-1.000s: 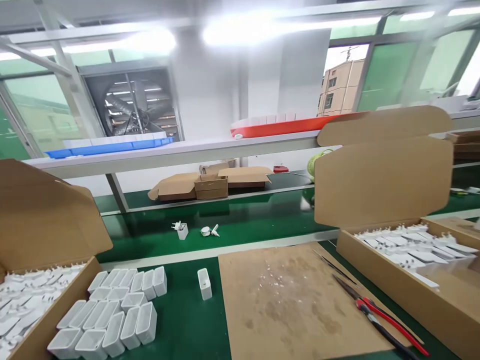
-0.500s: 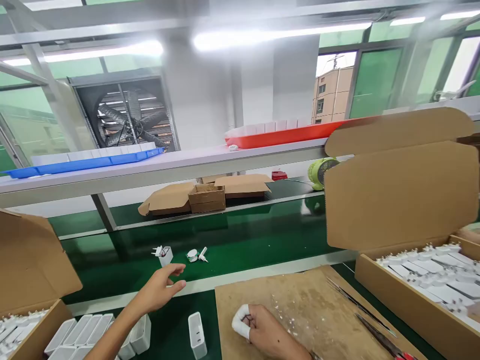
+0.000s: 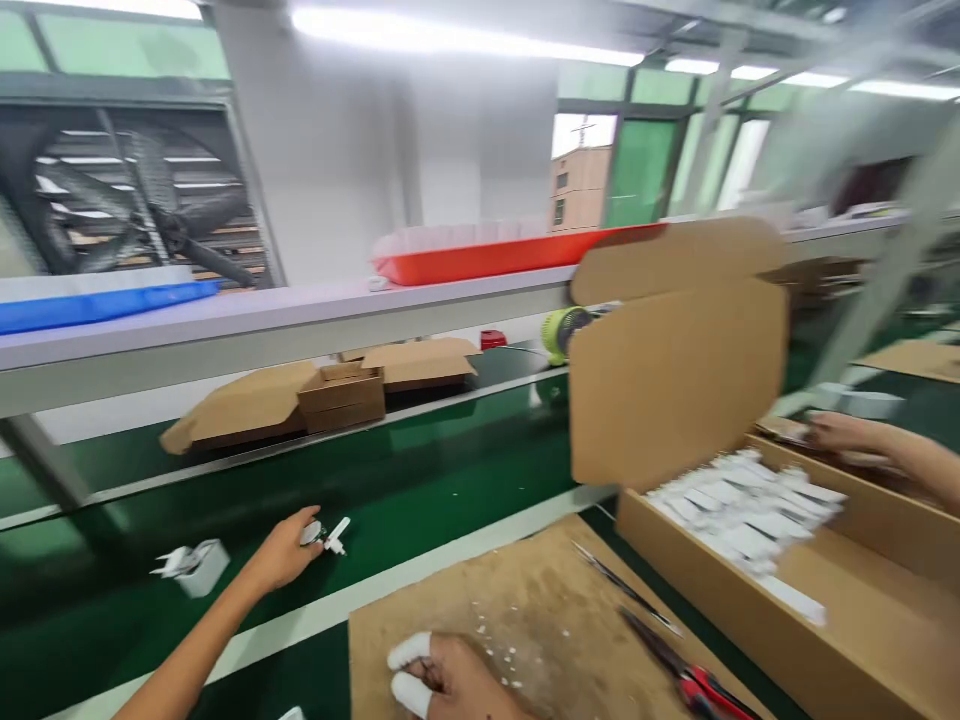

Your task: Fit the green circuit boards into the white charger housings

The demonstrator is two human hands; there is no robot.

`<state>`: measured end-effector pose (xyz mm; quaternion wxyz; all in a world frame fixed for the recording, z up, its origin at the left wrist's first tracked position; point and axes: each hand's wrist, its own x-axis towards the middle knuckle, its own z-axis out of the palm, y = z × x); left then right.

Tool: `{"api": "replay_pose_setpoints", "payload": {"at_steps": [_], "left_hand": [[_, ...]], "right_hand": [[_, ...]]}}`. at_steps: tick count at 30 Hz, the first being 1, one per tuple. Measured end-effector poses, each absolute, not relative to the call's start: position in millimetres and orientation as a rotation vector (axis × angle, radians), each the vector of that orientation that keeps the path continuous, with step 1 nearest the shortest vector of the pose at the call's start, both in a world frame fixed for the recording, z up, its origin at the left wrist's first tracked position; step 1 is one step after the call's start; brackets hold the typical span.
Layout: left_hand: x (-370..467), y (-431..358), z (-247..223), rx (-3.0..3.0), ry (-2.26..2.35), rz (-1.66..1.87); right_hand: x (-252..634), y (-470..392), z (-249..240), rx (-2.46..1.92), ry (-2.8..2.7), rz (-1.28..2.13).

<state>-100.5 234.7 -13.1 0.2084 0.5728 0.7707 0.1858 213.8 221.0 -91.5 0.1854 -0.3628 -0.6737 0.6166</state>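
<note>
Fingertips of left hand [image 3: 281,552] on small white part [image 3: 328,535].

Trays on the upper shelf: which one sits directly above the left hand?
Neither sits exactly above it. The orange tray is nearer; the left hand lies below the gap, with the blue tray farther left.

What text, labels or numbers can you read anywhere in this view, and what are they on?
None can be read.
Cardboard box and its raised lid: plain, no print visible.
Small boxes on the far shelf: any marking is lost to motion blur.
White parts by the left hand on the green belt: too small and blurred.
Orange tray and blue tray: no labels visible.
</note>
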Motion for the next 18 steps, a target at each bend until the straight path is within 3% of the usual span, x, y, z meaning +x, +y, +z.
{"api": "replay_pose_setpoints", "payload": {"at_steps": [5,9,14,18], "left_hand": [[-42,200,2,1.582,1.680,0.681],[2,155,7,1.568,1.340,0.519],[32,118,7,1.650,1.343,0.212],[41,108,3,1.795,1.516,0.280]], "right_hand": [[198,230,-93,-0.909,-1.423,1.951],[190,234,-88,-0.913,-1.307,1.956],[189,227,-80,-0.910,-1.354,1.967],[188,220,-67,-0.890,-1.435,1.967]]}}
